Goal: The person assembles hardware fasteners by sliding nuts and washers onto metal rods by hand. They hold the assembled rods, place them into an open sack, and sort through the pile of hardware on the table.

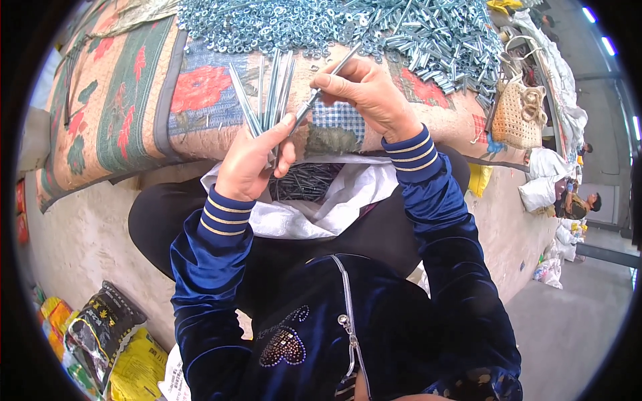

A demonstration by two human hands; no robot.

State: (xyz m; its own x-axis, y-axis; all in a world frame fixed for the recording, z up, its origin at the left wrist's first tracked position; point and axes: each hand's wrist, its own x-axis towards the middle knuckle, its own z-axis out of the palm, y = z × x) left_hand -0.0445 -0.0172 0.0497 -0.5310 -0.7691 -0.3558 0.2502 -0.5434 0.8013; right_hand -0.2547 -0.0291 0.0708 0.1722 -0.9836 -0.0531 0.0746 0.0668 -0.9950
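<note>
Two hands (251, 160), several rods (271, 93), one sack (301, 220)

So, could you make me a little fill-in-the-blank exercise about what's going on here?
The rod bundle is in the person's ____ grip.
The open sack holding dark metal pieces is ____.
The person's jacket is dark ____.
The woven basket is nearer the person's ____ grip.

Missing words: left; white; blue; right.
</note>
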